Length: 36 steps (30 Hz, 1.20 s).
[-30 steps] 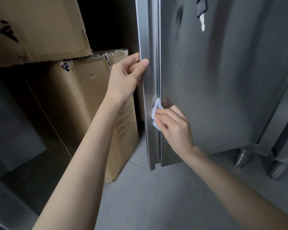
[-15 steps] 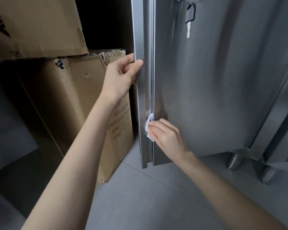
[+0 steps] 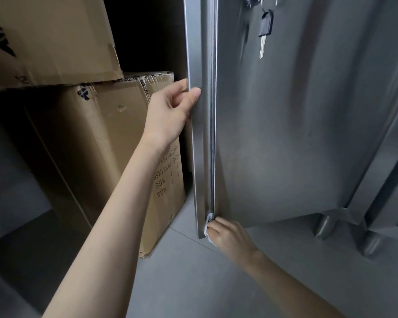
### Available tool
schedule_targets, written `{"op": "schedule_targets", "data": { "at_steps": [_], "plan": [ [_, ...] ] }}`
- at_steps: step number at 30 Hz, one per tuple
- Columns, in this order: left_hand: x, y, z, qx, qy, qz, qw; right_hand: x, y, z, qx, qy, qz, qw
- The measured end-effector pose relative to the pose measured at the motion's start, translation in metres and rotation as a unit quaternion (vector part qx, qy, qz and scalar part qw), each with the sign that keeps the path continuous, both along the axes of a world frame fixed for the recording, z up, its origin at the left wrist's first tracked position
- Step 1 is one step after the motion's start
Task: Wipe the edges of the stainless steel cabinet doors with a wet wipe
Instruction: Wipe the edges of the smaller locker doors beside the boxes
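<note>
A stainless steel cabinet door stands ajar, its narrow vertical edge facing me. My left hand grips that edge about halfway up, thumb on the front and fingers behind it. My right hand is at the bottom corner of the door, pinching a small white wet wipe against the groove in the edge. Most of the wipe is hidden by the fingers.
Two stacked cardboard boxes stand just left of the door, inside a dark opening. A black-headed key hangs from the lock near the top. Round steel cabinet legs stand at the lower right on the grey tiled floor.
My right hand has slid the wipe down the door edge from mid-height to the bottom corner. My left hand has kept its grip on the edge.
</note>
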State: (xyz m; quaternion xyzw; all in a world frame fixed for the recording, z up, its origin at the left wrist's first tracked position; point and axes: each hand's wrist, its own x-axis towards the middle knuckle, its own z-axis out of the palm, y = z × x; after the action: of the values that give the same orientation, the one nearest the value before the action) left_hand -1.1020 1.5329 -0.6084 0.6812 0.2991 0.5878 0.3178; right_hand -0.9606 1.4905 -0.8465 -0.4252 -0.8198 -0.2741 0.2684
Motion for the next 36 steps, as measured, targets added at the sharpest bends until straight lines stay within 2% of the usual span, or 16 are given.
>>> {"op": "schedule_targets", "data": {
  "at_steps": [4,8,10,13,15,17,19,23,26,28,30,32,34,36],
  "plan": [
    [0.0,0.002,0.001,-0.008,-0.001,0.008,1.0,-0.002,0.005,0.071,0.094,0.105,0.042,0.989],
    [-0.002,-0.001,-0.001,0.003,0.007,-0.006,1.0,-0.009,0.015,0.154,0.21,0.256,0.061,0.941],
    [-0.002,-0.005,-0.001,0.004,0.004,-0.008,1.0,-0.014,0.016,0.157,0.223,0.283,0.056,0.931],
    [0.0,-0.007,0.0,-0.008,0.0,0.002,1.0,-0.016,0.012,0.121,0.2,0.289,0.054,0.934],
    [0.001,-0.006,0.002,-0.02,-0.002,0.014,1.0,-0.011,0.008,0.085,0.162,0.24,0.047,0.956],
    [0.001,-0.006,0.004,-0.029,0.001,0.019,0.999,-0.004,0.003,0.045,0.115,0.136,0.028,0.984],
    [0.0,-0.008,0.005,-0.036,0.005,0.019,0.999,0.001,-0.003,0.011,0.059,0.047,0.025,0.997],
    [0.0,-0.013,0.008,-0.053,0.006,0.019,0.998,-0.006,-0.004,-0.008,-0.047,-0.021,-0.013,0.999],
    [0.0,-0.016,0.009,-0.061,0.004,0.023,0.998,-0.007,-0.005,-0.008,-0.146,-0.114,-0.027,0.982],
    [-0.001,-0.019,0.009,-0.063,-0.001,0.016,0.998,0.004,-0.013,-0.005,-0.159,-0.143,-0.01,0.977],
    [-0.001,-0.023,0.008,-0.064,0.004,0.01,0.998,0.02,-0.022,0.002,-0.107,-0.08,0.077,0.988],
    [-0.002,-0.025,0.009,-0.06,0.011,0.002,0.998,0.031,-0.026,0.025,-0.043,0.062,0.144,0.987],
    [-0.003,-0.025,0.009,-0.054,0.014,0.0,0.998,0.03,-0.028,0.067,0.04,0.176,0.135,0.974],
    [-0.002,-0.026,0.008,-0.058,0.008,0.007,0.998,0.019,-0.025,0.111,0.125,0.22,0.116,0.96]
  ]
}}
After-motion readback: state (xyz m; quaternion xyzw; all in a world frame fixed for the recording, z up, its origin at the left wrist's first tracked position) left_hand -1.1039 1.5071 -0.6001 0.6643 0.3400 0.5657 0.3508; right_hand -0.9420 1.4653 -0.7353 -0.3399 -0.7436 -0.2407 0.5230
